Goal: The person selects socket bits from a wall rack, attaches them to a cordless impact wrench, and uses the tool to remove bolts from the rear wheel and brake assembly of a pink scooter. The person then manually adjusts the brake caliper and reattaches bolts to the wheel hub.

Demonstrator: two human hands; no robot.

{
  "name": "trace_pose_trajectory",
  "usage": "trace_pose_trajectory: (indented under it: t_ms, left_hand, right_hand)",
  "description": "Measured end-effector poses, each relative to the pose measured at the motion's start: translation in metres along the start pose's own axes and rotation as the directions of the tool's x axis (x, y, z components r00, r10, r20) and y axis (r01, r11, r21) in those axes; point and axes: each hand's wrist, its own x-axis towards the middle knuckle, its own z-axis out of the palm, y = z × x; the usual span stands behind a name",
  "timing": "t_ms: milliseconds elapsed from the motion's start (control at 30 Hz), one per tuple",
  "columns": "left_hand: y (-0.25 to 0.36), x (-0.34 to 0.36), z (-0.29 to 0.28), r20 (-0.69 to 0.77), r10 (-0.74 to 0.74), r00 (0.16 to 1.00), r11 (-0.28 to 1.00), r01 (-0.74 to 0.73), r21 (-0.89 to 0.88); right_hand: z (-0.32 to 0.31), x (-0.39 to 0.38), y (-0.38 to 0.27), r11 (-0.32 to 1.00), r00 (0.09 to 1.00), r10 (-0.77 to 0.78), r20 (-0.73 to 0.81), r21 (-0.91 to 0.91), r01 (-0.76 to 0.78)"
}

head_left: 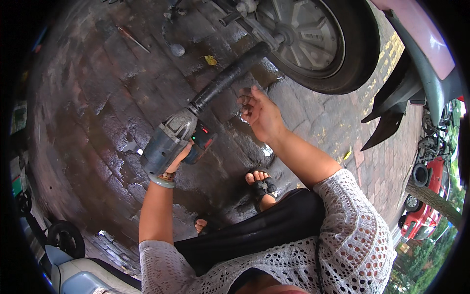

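Note:
My left hand (182, 158) is closed around the handle of a cordless impact wrench (171, 137) with a grey and dark body. Small red and green lights glow near its battery. From its nose runs a long black tube-like attachment (227, 76), whose far end meets the axle at the centre of a wheel (311, 36). A dark tyre (360, 59) surrounds the grey spoked rim. My right hand (262, 115) hovers beside the tube, below the tyre. Its dirty fingers are bent but apart, and nothing shows between them.
Wet brick paving (122, 98) lies underfoot. A screwdriver-like tool (133, 39) and a yellow leaf (210, 60) lie on it. Pinkish bodywork (426, 29) with a dark mudguard (391, 98) overhangs at right. A scooter (81, 274) stands at lower left. My sandalled foot (262, 183) is close by.

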Motion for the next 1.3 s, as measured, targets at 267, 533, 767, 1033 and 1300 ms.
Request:
trace_pose_trajectory:
  t_ms: [267,533,767,1033,1300]
  left_hand:
    - [-0.001,-0.005,0.004,-0.048,-0.101,0.994,0.995,0.099,-0.031]
    - [0.01,-0.002,0.019,0.005,-0.261,0.965,0.882,0.241,-0.404]
    - [0.004,-0.007,0.02,0.017,-0.254,0.967,0.87,0.237,-0.433]
    - [0.011,-0.009,0.003,0.027,-0.233,0.972,0.939,0.232,-0.253]
    - [0.017,-0.028,-0.005,0.011,-0.354,0.935,0.883,0.338,-0.324]
  right_hand:
    - [0.015,-0.001,-0.007,0.992,0.988,-0.081,0.134,-0.087,0.093]
    - [0.048,0.024,-0.016,0.987,0.949,-0.157,0.274,0.062,0.146]
    - [0.051,0.024,-0.011,0.982,0.955,-0.183,0.235,0.082,0.169]
    - [0.047,0.023,-0.022,0.993,0.964,-0.118,0.239,-0.001,0.122]
    - [0.048,0.029,0.001,0.997,0.975,-0.016,0.223,-0.066,0.032]
